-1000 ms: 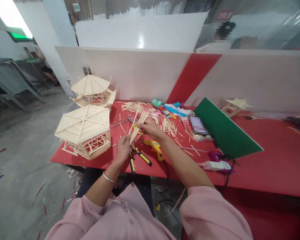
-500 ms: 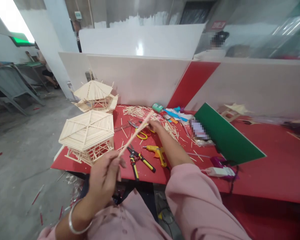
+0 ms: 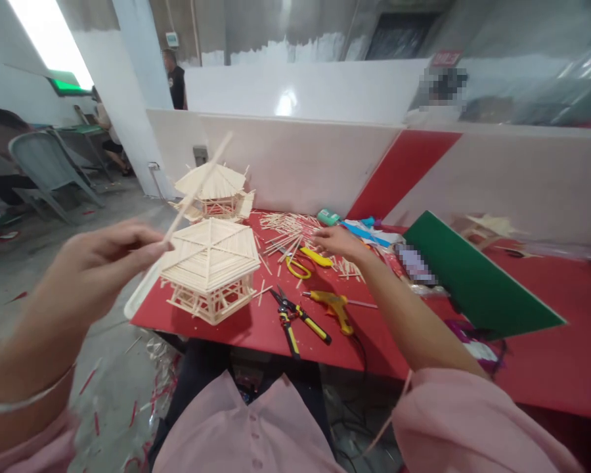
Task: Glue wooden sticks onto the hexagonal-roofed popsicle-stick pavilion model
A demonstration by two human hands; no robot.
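My left hand (image 3: 96, 276) is raised near the camera at the left, its fingers pinched on a small bundle of thin wooden sticks (image 3: 197, 180) that slants up and to the right. My right hand (image 3: 337, 242) reaches across the red table (image 3: 398, 341) and rests on the scattered loose sticks (image 3: 288, 230), next to the yellow-handled scissors (image 3: 303, 261); its fingers are lowered onto the pile and whether they hold anything is hidden. A stick-built pavilion model (image 3: 211, 269) stands at the table's left corner, with a second model (image 3: 217, 190) behind it.
Yellow-and-black pliers (image 3: 298, 318) and a yellow glue gun (image 3: 335, 307) lie near the front edge. A green board (image 3: 477, 279) leans at the right. White and red partition panels (image 3: 295, 164) back the table. A grey chair (image 3: 44, 167) and people are at far left.
My left hand has drawn back toward me and to the left, lifting the sticks up off the table. My right hand has let go of them and moved to the loose pile.
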